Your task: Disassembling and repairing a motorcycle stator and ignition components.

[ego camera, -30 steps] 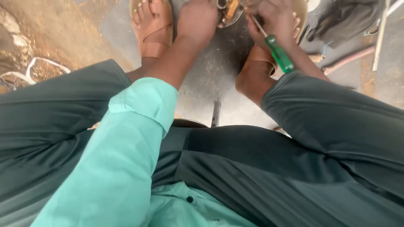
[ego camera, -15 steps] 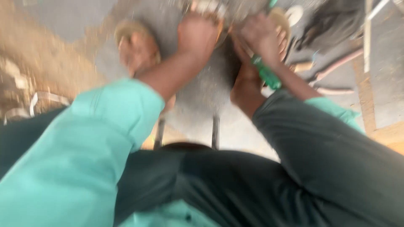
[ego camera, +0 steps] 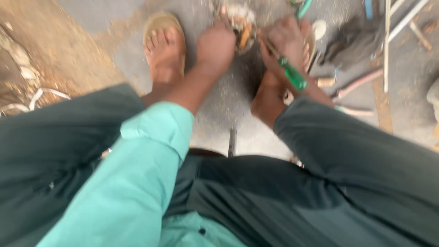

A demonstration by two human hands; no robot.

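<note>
I sit looking down past my dark green trousers at the ground. My left hand [ego camera: 216, 45] rests closed on a small round metal part [ego camera: 241, 24] with an orange-brown patch, which lies on the concrete between my feet. My right hand [ego camera: 287, 40] is wrapped around a screwdriver with a green handle [ego camera: 292, 75]; its shaft points up-left toward the part. The tip is blurred. My left foot in a tan sandal [ego camera: 164, 43] is planted left of the hands.
Dirt and a white wire loop [ego camera: 39, 98] lie at the left. Dark cloth [ego camera: 352, 39], rods and pipes [ego camera: 386, 45] and a small white disc [ego camera: 318, 28] are scattered at the upper right on concrete.
The view has tilted and shifted, so both hands and the metal part sit lower and more fully in frame. The hands keep their hold on the part and screwdriver.
</note>
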